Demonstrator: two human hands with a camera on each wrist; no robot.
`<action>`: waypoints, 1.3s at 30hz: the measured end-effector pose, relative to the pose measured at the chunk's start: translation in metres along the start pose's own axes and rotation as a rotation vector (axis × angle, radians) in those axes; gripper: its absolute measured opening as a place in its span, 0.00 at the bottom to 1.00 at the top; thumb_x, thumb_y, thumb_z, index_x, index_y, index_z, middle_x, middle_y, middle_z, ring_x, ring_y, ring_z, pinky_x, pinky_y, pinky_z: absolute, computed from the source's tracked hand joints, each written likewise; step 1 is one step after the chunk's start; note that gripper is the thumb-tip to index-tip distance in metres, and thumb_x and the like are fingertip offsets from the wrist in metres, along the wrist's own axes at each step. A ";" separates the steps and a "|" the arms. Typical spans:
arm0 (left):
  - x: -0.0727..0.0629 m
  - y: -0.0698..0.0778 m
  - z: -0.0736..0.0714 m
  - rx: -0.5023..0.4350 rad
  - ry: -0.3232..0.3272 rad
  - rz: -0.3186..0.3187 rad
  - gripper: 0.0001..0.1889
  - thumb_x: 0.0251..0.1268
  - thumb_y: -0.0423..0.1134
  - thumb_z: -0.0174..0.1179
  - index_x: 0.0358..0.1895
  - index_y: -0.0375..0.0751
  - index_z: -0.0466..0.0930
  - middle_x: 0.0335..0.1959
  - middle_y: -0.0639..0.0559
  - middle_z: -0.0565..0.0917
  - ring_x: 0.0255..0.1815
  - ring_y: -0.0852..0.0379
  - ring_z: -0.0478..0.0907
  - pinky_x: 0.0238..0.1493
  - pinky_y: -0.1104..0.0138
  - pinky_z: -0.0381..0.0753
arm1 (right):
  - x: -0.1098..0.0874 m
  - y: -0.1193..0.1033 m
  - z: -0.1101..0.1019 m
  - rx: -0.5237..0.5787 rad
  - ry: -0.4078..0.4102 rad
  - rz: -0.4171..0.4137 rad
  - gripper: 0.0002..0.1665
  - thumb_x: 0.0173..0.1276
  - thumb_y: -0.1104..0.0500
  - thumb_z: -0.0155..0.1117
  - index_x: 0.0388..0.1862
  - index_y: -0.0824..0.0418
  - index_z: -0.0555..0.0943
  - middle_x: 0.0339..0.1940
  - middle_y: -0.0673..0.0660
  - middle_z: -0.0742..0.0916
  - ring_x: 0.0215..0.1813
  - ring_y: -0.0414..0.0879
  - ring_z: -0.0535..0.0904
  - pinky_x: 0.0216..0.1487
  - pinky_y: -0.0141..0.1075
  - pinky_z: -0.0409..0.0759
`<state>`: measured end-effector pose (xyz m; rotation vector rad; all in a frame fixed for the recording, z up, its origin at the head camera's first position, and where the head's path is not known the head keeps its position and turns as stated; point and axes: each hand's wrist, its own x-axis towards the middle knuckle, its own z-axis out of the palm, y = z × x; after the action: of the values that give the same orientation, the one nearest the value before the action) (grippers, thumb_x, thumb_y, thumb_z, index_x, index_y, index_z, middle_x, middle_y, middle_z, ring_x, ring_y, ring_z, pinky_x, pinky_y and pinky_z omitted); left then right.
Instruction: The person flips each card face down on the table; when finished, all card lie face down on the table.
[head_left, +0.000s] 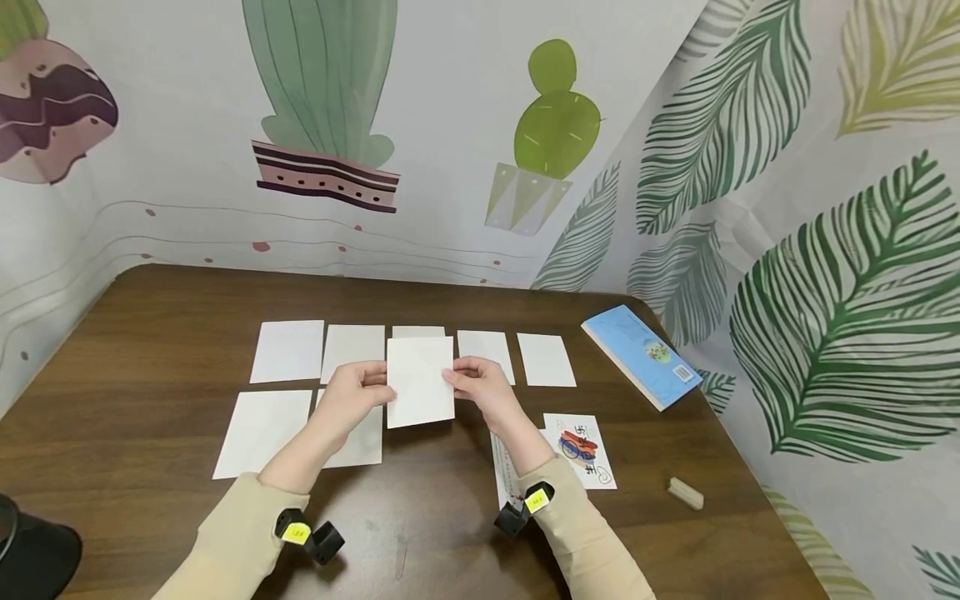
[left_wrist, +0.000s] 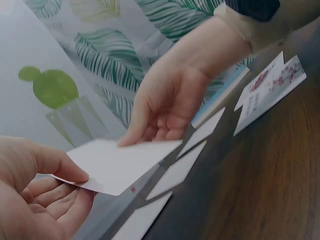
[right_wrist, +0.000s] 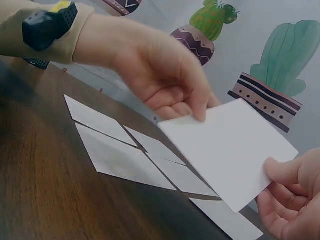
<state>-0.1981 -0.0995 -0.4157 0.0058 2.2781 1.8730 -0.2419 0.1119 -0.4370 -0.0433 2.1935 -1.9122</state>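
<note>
A blank white card (head_left: 421, 382) is held up above the table between both hands. My left hand (head_left: 351, 400) pinches its left edge, thumb on the near face and fingers behind. The opposite edge is pinched by my right hand (head_left: 487, 392) in the same way. In the right wrist view the card (right_wrist: 230, 155) tilts over the table, its visible face plain white. Beneath and beyond it lie several white cards, among them an upper-left card (head_left: 287, 352), a lower-left card (head_left: 262, 433) and a far-right card (head_left: 546, 361). One card behind is partly hidden by the held one.
A printed card (head_left: 581, 454) with a colourful drawing overlaps another printed card (head_left: 504, 471), partly behind the right arm. A blue book (head_left: 641, 354) lies at the back right. A small pale block (head_left: 686, 493) sits near the right edge, a black container (head_left: 33, 550) at lower left.
</note>
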 end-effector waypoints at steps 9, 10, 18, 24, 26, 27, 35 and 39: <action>0.010 -0.017 -0.004 0.009 0.007 -0.021 0.25 0.62 0.31 0.61 0.61 0.21 0.72 0.55 0.29 0.81 0.50 0.49 0.83 0.56 0.59 0.82 | -0.002 0.009 -0.009 -0.042 -0.037 0.070 0.12 0.68 0.67 0.62 0.44 0.77 0.77 0.28 0.49 0.81 0.30 0.37 0.77 0.35 0.27 0.81; 0.011 -0.020 -0.004 0.009 0.014 -0.026 0.24 0.62 0.32 0.62 0.59 0.21 0.73 0.53 0.30 0.82 0.46 0.52 0.84 0.53 0.62 0.83 | -0.003 0.010 -0.009 -0.051 -0.044 0.082 0.12 0.68 0.67 0.62 0.44 0.77 0.77 0.28 0.49 0.81 0.30 0.37 0.76 0.34 0.26 0.81; 0.016 -0.029 -0.005 0.025 0.020 -0.090 0.17 0.58 0.31 0.67 0.47 0.21 0.80 0.33 0.41 0.88 0.27 0.64 0.83 0.35 0.70 0.85 | -0.008 0.014 -0.013 -0.113 -0.106 0.157 0.15 0.68 0.68 0.62 0.47 0.80 0.76 0.28 0.52 0.80 0.29 0.38 0.78 0.37 0.30 0.85; 0.017 -0.036 -0.003 0.108 0.019 -0.117 0.13 0.55 0.30 0.69 0.42 0.24 0.82 0.27 0.45 0.88 0.24 0.63 0.83 0.32 0.71 0.85 | -0.009 0.017 -0.013 -0.165 -0.124 0.200 0.15 0.67 0.67 0.63 0.47 0.80 0.79 0.27 0.54 0.83 0.27 0.39 0.80 0.39 0.34 0.87; 0.018 -0.038 -0.002 0.123 0.015 -0.111 0.12 0.54 0.30 0.68 0.40 0.24 0.82 0.27 0.45 0.88 0.24 0.63 0.83 0.31 0.71 0.85 | -0.009 0.018 -0.013 -0.193 -0.123 0.206 0.14 0.66 0.67 0.64 0.45 0.78 0.80 0.26 0.54 0.85 0.27 0.39 0.81 0.37 0.33 0.86; 0.018 -0.039 -0.002 0.130 0.017 -0.110 0.12 0.54 0.30 0.68 0.40 0.24 0.83 0.26 0.44 0.88 0.23 0.63 0.83 0.31 0.71 0.85 | -0.009 0.019 -0.014 -0.208 -0.121 0.209 0.14 0.66 0.66 0.65 0.44 0.77 0.81 0.26 0.54 0.85 0.26 0.39 0.81 0.37 0.33 0.86; 0.019 -0.041 0.001 0.210 0.037 -0.115 0.10 0.52 0.29 0.69 0.36 0.27 0.84 0.26 0.43 0.88 0.22 0.62 0.84 0.29 0.71 0.84 | -0.007 0.024 -0.014 -0.297 -0.104 0.207 0.12 0.62 0.66 0.69 0.41 0.75 0.84 0.27 0.58 0.88 0.24 0.37 0.82 0.33 0.31 0.86; 0.018 -0.040 0.002 0.267 0.052 -0.108 0.10 0.51 0.30 0.70 0.36 0.28 0.85 0.25 0.44 0.88 0.22 0.62 0.84 0.27 0.72 0.82 | -0.005 0.025 -0.012 -0.323 -0.078 0.210 0.12 0.61 0.66 0.71 0.39 0.74 0.83 0.27 0.59 0.88 0.23 0.38 0.82 0.32 0.31 0.86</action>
<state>-0.2108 -0.1031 -0.4577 -0.1268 2.4920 1.5229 -0.2365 0.1285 -0.4588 0.0546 2.3274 -1.4121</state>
